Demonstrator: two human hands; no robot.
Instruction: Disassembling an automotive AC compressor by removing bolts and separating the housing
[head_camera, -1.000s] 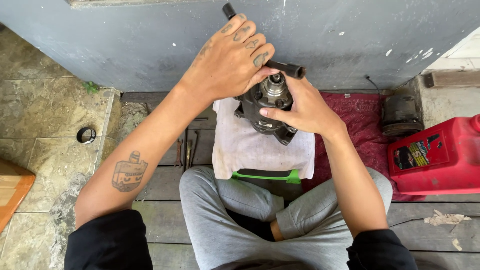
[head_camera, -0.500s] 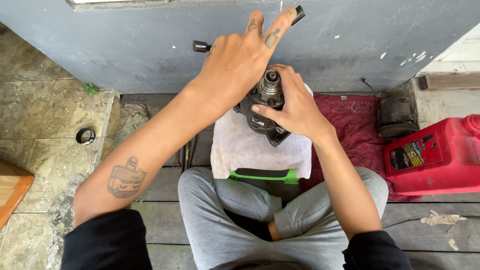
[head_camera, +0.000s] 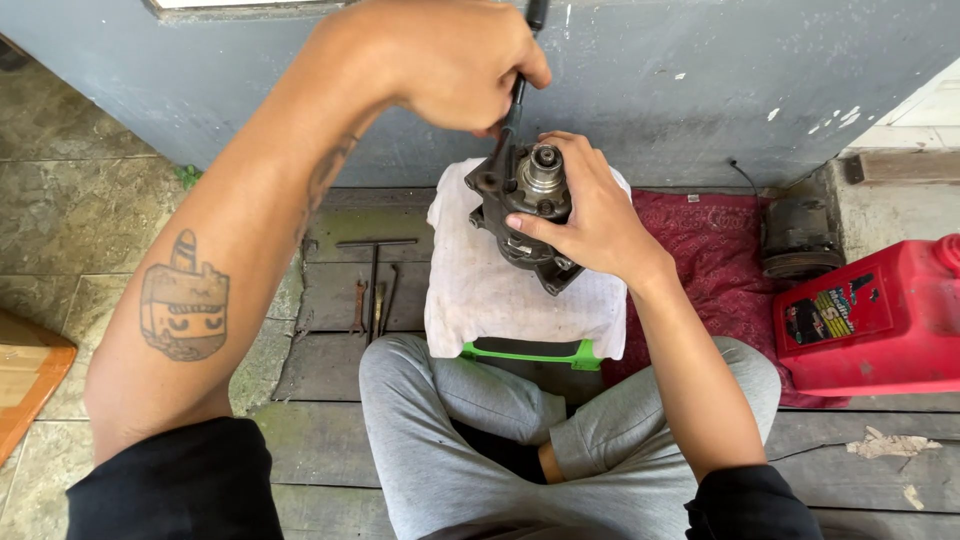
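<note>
A dark metal compressor-like part (head_camera: 524, 215) with a shiny round hub on top stands on a white cloth (head_camera: 500, 290) draped over a green stool (head_camera: 530, 351). My right hand (head_camera: 590, 215) wraps around its right side and holds it upright. My left hand (head_camera: 450, 62) is raised above it, closed on the black shaft of a T-handle wrench (head_camera: 516, 100) that runs down to the part's top left edge.
A red fuel can (head_camera: 880, 320) stands at the right on a maroon cloth (head_camera: 700, 250), beside a second dark round part (head_camera: 798, 238). A T-handle tool (head_camera: 374, 270) and small wrenches (head_camera: 360, 308) lie on the planks at the left. A grey wall (head_camera: 700, 80) rises just behind.
My left hand has turned the T-handle wrench around and risen closer to the camera. The right hand keeps its hold on the metal part.
</note>
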